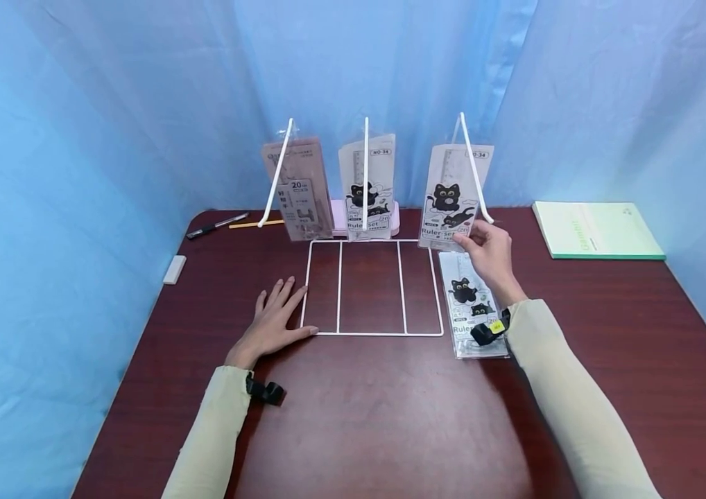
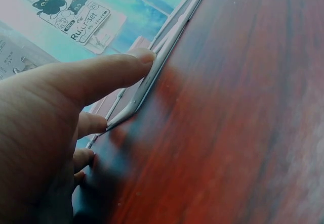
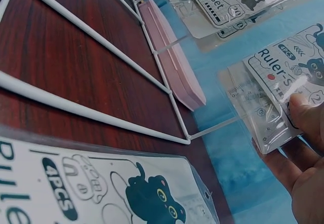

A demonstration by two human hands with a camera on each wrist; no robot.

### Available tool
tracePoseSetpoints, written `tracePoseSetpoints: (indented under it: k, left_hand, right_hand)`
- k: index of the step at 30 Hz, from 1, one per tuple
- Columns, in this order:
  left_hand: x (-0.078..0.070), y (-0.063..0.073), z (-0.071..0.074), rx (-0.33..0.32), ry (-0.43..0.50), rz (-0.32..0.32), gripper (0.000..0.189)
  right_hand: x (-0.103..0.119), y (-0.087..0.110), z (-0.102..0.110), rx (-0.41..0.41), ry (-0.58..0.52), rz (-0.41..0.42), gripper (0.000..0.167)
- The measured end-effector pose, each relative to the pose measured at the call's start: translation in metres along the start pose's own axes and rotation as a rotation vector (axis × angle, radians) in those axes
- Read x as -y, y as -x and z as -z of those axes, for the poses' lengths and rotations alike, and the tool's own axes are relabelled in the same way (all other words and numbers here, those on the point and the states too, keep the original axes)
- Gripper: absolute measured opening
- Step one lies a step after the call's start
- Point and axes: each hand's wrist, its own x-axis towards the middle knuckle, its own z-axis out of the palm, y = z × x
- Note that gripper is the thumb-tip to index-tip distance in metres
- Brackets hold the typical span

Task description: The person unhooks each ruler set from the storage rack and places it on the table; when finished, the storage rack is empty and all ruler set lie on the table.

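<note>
A white wire rack stands on the table, three prongs sticking up toward me. My right hand pinches the lower right corner of a ruler set packet with black cats, which hangs on the right prong. In the right wrist view the thumb presses the packet's front, with fingers behind it. Flat on the table under that wrist lies another ruler set packet. My left hand rests at the rack's left side, fingers spread; its thumb touches the base wire.
Pink packets hang on the left prong and a cat ruler set on the middle one. Behind the rack sits a pink case. Around it lie a pen, a yellow pencil, a white eraser and a green notebook.
</note>
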Motion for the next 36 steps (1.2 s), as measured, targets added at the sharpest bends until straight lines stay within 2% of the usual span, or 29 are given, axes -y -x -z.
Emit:
tracePoseSetpoints:
  k: [7, 18, 30, 36]
  left_hand:
    - [0.002, -0.001, -0.002, -0.002, -0.010, -0.002, 0.092]
    - [-0.001, 0.000, -0.002, 0.003, -0.014, 0.014, 0.093]
    - [0.001, 0.000, -0.003, -0.010, -0.016, -0.002, 0.092]
    - [-0.001, 0.001, -0.002, -0.009, -0.001, 0.001, 0.092]
  right_hand:
    - [-0.001, 0.005, 0.002, -0.009, -0.008, 0.023, 0.021]
    - [0.003, 0.018, 0.005, 0.007, 0.026, 0.011, 0.019]
    - [0.004, 0.033, 0.006, 0.016, 0.008, 0.036, 0.017]
    - [0.006, 0.037, 0.009, 0.013, 0.044, 0.054, 0.014]
